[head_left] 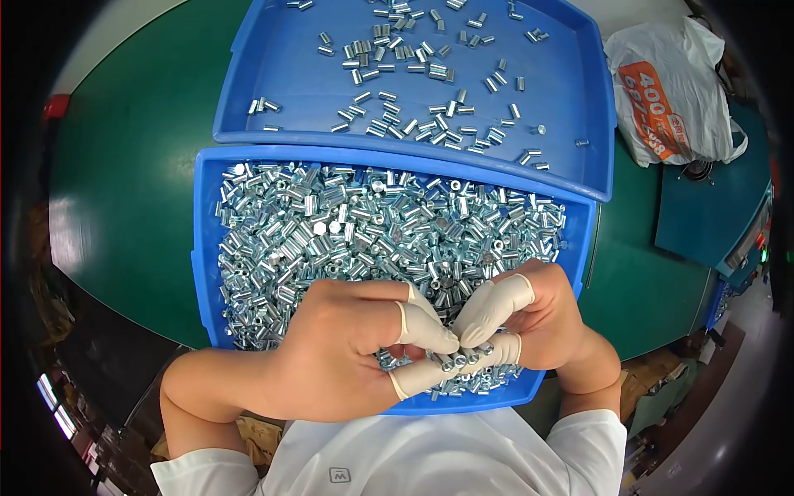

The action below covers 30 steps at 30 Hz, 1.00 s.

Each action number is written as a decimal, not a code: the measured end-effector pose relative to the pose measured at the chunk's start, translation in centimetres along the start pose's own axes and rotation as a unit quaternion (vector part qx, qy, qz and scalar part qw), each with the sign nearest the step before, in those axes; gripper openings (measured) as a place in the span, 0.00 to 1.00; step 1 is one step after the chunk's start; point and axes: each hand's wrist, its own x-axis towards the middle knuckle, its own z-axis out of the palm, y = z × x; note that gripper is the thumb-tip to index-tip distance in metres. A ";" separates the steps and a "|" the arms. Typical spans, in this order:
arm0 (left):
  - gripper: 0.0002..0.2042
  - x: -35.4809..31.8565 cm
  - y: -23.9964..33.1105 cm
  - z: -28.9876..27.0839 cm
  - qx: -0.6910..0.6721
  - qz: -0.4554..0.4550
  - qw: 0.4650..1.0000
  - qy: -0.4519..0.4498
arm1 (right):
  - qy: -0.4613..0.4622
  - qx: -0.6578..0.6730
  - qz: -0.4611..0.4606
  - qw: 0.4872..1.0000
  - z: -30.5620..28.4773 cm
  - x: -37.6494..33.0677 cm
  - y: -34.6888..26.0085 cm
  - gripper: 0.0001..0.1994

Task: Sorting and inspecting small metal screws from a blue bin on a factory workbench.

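My left hand [347, 351] and my right hand [529, 322] meet over the near side of a blue tray [201, 248]. Both wear whitish finger cots on the thumb and fingers. Between the fingertips of both hands is a short row of small silvery metal standoffs [461, 361], their round ends facing me. Each hand is closed in a pinch on this row. A thick layer of the same loose standoffs [364, 223] fills the tray beneath, some showing hexagonal ends, others open holes. My fingers hide part of the held row and the pile under it.
Beyond it, a second blue tray [281, 83] holds scattered standoffs [413, 62], its near edge against the first. Both trays rest on a green tabletop [124, 190]. A white plastic bag [670, 91] with an orange patch lies at the far right, near a dark teal panel [707, 198].
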 end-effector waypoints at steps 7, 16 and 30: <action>0.10 -0.1 0.0 0.1 -0.002 0.003 1.000 0.005 | 0.008 0.003 -0.001 1.000 0.0 -0.1 0.0 0.10; 0.10 0.0 -0.4 0.2 0.000 0.023 1.000 0.013 | -0.051 0.002 -0.026 0.998 -0.9 0.0 0.4 0.09; 0.11 -0.5 0.2 0.1 0.068 0.017 0.997 0.006 | -0.059 0.110 0.000 0.992 -0.5 -0.4 1.3 0.10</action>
